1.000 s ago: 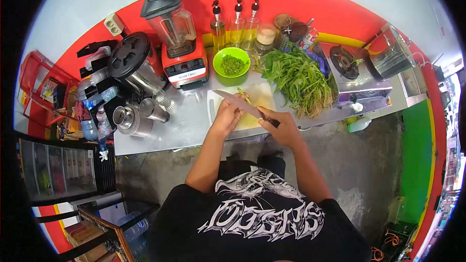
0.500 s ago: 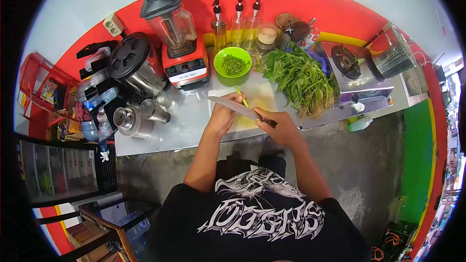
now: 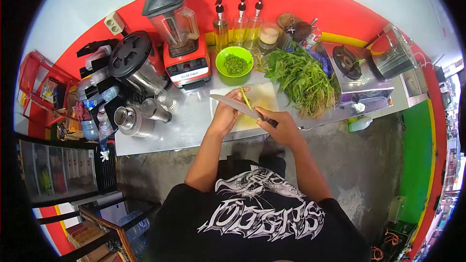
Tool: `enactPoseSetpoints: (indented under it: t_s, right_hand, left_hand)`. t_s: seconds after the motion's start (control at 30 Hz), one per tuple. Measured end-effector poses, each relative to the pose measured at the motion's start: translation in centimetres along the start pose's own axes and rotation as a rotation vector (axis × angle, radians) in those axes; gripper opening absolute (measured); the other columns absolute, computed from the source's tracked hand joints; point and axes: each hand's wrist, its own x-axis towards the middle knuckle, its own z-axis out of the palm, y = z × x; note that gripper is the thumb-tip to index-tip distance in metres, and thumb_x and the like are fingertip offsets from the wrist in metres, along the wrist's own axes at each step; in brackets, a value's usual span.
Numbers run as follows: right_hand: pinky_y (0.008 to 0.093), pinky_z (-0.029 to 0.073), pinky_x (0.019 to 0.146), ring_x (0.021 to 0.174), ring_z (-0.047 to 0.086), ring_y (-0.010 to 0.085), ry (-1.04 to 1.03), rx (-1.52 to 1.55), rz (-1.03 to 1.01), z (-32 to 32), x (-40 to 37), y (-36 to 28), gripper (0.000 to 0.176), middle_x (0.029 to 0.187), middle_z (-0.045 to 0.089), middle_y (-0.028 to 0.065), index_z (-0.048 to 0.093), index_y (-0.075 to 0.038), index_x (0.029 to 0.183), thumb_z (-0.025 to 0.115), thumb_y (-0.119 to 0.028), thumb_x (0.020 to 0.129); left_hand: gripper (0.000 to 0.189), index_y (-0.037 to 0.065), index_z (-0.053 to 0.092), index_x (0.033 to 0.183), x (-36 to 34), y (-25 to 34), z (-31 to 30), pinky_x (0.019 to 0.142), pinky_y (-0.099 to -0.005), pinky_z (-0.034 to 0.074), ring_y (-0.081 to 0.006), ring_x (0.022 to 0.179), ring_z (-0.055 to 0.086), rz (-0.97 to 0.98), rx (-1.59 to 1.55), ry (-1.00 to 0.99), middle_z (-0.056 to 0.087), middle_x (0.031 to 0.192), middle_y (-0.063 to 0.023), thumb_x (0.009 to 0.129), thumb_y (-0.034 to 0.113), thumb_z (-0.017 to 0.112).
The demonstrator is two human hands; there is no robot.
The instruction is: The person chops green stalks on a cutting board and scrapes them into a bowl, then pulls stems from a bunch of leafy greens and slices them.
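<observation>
My right hand [image 3: 281, 128] is closed around the dark handle of a kitchen knife [image 3: 228, 101]. Its broad blade points left across the front of my left hand [image 3: 225, 118]. In the fingers of that left hand is a thin yellow-green stalk [image 3: 246, 98], slanting up beyond the blade, with the knife edge close along it. Both hands are over a pale cutting board [image 3: 268, 98] on the steel counter. Behind the board, a lime-green bowl [image 3: 234, 80] contains chopped greens [image 3: 235, 64]. To the right lies a large bunch of leafy greens [image 3: 302, 80], roots toward me.
A red blender [image 3: 187, 68] stands left of the bowl, beside steel cups [image 3: 154, 110] and a large lidded steel container [image 3: 130, 56]. Pump bottles [image 3: 240, 29] line the red wall. A gas stove [image 3: 365, 87] is at the right, past the greens.
The stalk has turned and more of it shows above the blade. The knife's tip has shifted slightly up, while both hands stay over the board.
</observation>
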Motion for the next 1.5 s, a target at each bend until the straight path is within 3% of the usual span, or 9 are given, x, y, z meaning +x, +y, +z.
enactPoseSetpoints:
  t_s: [0.2, 0.4, 0.5, 0.7, 0.97, 1.07, 1.1, 1.23, 1.5]
  right_hand:
    - [0.0342, 0.051, 0.070, 0.069, 0.064, 0.0231, -0.009, -0.016, 0.043, 0.6, -0.2, 0.4, 0.044, 0.084, 0.070, 0.0146, 0.067, -0.009, 0.131, 0.073, -0.023, 0.090]
    - [0.0296, 0.040, 0.056, 0.057, 0.045, 0.0112, 0.081, -0.007, -0.065, 1.1, 0.2, 0.8, 0.046, 0.066, 0.055, 0.0067, 0.066, -0.008, 0.133, 0.073, -0.016, 0.088]
    - [0.0350, 0.052, 0.073, 0.071, 0.065, 0.0265, 0.006, -0.070, 0.060, 0.4, 0.3, 0.1, 0.044, 0.087, 0.071, 0.0169, 0.067, -0.009, 0.130, 0.074, -0.025, 0.089]
    - [0.0354, 0.053, 0.074, 0.074, 0.066, 0.0274, 0.024, -0.058, 0.028, 0.5, 0.3, 0.3, 0.044, 0.093, 0.072, 0.0169, 0.067, -0.010, 0.130, 0.074, -0.025, 0.089]
    - [0.0359, 0.053, 0.077, 0.078, 0.068, 0.0290, -0.020, -0.050, 0.072, 0.7, 0.5, 0.0, 0.046, 0.095, 0.072, 0.0175, 0.066, -0.009, 0.132, 0.073, -0.023, 0.089]
    - [0.0358, 0.053, 0.076, 0.077, 0.067, 0.0297, -0.012, -0.096, 0.041, 0.9, 0.6, 0.3, 0.045, 0.095, 0.071, 0.0180, 0.066, -0.010, 0.132, 0.073, -0.024, 0.089]
    - [0.0360, 0.052, 0.075, 0.076, 0.067, 0.0301, 0.007, -0.078, 0.029, 1.2, 0.6, 0.5, 0.045, 0.095, 0.071, 0.0184, 0.066, -0.010, 0.132, 0.073, -0.023, 0.090]
    - [0.0370, 0.052, 0.074, 0.076, 0.067, 0.0307, -0.015, -0.112, 0.088, 1.0, 0.8, 0.2, 0.043, 0.095, 0.071, 0.0196, 0.067, -0.010, 0.131, 0.072, -0.024, 0.090]
    - [0.0377, 0.052, 0.070, 0.068, 0.063, 0.0306, 0.030, -0.050, 0.009, 1.2, 0.9, 0.5, 0.045, 0.089, 0.070, 0.0186, 0.066, -0.010, 0.131, 0.073, -0.023, 0.090]
  left_hand:
    - [0.018, 0.006, 0.064, 0.101, 0.3, 0.0, -0.3, 0.063, -0.0203, 0.048, -0.0084, 0.073, 0.061, 0.030, 0.158, 0.044, 0.068, 0.090, -0.0024, 0.103, 0.023, 0.058]
    - [0.022, 0.004, 0.067, 0.097, 0.2, -0.2, -0.3, 0.064, -0.0242, 0.051, -0.0102, 0.075, 0.063, 0.065, 0.233, 0.068, 0.066, 0.085, -0.0028, 0.102, 0.025, 0.062]
    - [0.023, 0.003, 0.067, 0.101, 0.1, -0.2, -0.3, 0.070, -0.0270, 0.055, -0.0114, 0.082, 0.065, 0.055, 0.226, 0.060, 0.067, 0.090, -0.0032, 0.102, 0.026, 0.061]
    - [0.028, 0.006, 0.065, 0.114, -0.1, 0.0, -0.3, 0.074, -0.0288, 0.056, -0.0121, 0.090, 0.066, -0.011, 0.200, 0.018, 0.068, 0.097, -0.0034, 0.101, 0.031, 0.063]
    - [0.028, 0.005, 0.063, 0.119, 0.0, 0.1, 0.7, 0.049, -0.0174, 0.037, -0.0047, 0.065, 0.058, 0.067, 0.158, 0.093, 0.067, 0.087, -0.0032, 0.102, 0.028, 0.062]
    - [0.027, 0.004, 0.064, 0.117, 0.1, 0.4, 0.9, 0.050, -0.0172, 0.038, -0.0044, 0.064, 0.057, 0.039, 0.175, 0.160, 0.067, 0.086, -0.0028, 0.102, 0.027, 0.062]
    - [0.025, 0.002, 0.067, 0.113, 0.2, 0.5, 0.4, 0.064, -0.0243, 0.053, -0.0105, 0.074, 0.064, 0.044, 0.189, 0.133, 0.067, 0.086, -0.0038, 0.100, 0.024, 0.066]
    - [0.027, 0.001, 0.064, 0.115, 0.5, -0.5, 0.5, 0.051, -0.0179, 0.038, -0.0033, 0.066, 0.055, 0.087, 0.167, 0.128, 0.065, 0.086, -0.0004, 0.103, 0.024, 0.061]
    - [0.023, 0.003, 0.067, 0.113, 0.0, -0.4, 0.3, 0.062, -0.0219, 0.046, -0.0074, 0.077, 0.061, 0.040, 0.158, 0.088, 0.066, 0.089, -0.0007, 0.102, 0.023, 0.062]
